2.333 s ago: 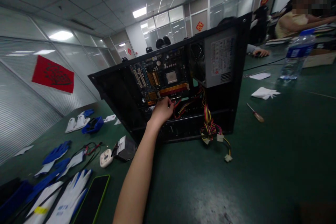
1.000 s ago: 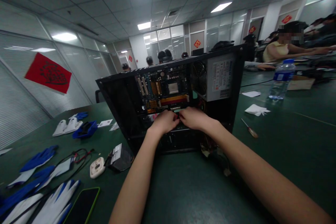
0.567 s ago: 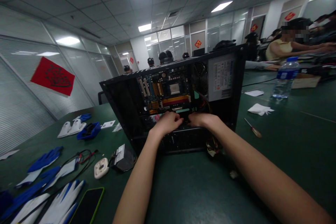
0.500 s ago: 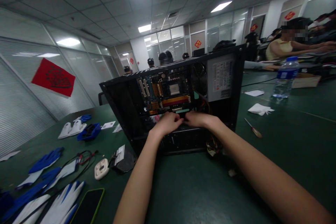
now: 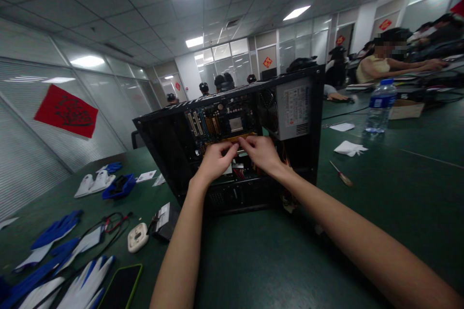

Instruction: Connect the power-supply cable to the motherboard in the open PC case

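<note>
A black computer case (image 5: 226, 208) stands on its side edge on the green table, its open side facing me. Inside it are a motherboard (image 5: 213, 118) and, at the upper right, a grey power supply (image 5: 295, 108). At the lower edge of the motherboard, by the yellow-orange memory slots (image 5: 248, 136), my left hand (image 5: 215, 160) and my right hand (image 5: 264, 155) are close together. Both have thumb and fingers pinched, tips nearly meeting. Whatever lies in the pinches is too small or hidden to name. Below the hands, a white connector (image 5: 237, 165) with coloured wires shows.
On the left lie gloves (image 5: 85, 282), a phone (image 5: 121, 287), a white square device (image 5: 137, 238), a dark box-shaped part (image 5: 165, 222) and a blue tray (image 5: 119, 186). To the right are a brush (image 5: 340, 174), a crumpled glove (image 5: 350, 148) and a water bottle (image 5: 380, 106). A person (image 5: 377, 65) sits beyond.
Both hands have risen from the lower inside of the case to the memory slots, uncovering the white connector and wires. The view has shifted slightly, and a nearby person's hand has moved.
</note>
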Demonstrator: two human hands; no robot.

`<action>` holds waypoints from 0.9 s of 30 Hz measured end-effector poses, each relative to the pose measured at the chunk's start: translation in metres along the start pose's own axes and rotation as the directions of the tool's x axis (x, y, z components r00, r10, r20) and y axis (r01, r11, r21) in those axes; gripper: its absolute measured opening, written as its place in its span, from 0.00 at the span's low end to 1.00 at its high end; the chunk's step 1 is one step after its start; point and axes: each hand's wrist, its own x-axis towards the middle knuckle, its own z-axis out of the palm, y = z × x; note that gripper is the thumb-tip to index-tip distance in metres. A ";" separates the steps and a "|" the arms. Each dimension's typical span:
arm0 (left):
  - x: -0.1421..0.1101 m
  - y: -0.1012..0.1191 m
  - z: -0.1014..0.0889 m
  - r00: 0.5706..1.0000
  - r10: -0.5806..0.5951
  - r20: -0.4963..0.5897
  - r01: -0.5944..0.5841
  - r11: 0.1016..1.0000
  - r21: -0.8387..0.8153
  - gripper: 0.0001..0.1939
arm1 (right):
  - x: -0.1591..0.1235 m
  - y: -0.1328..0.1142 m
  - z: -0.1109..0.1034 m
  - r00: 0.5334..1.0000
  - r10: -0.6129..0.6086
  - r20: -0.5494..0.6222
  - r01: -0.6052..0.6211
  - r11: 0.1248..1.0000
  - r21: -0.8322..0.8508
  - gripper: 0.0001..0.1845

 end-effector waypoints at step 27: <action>-0.024 0.089 -0.053 0.977 0.074 0.200 -0.113 0.975 0.191 0.18 | 0.008 -0.061 -0.072 0.986 0.112 0.126 -0.169 0.604 0.779 0.17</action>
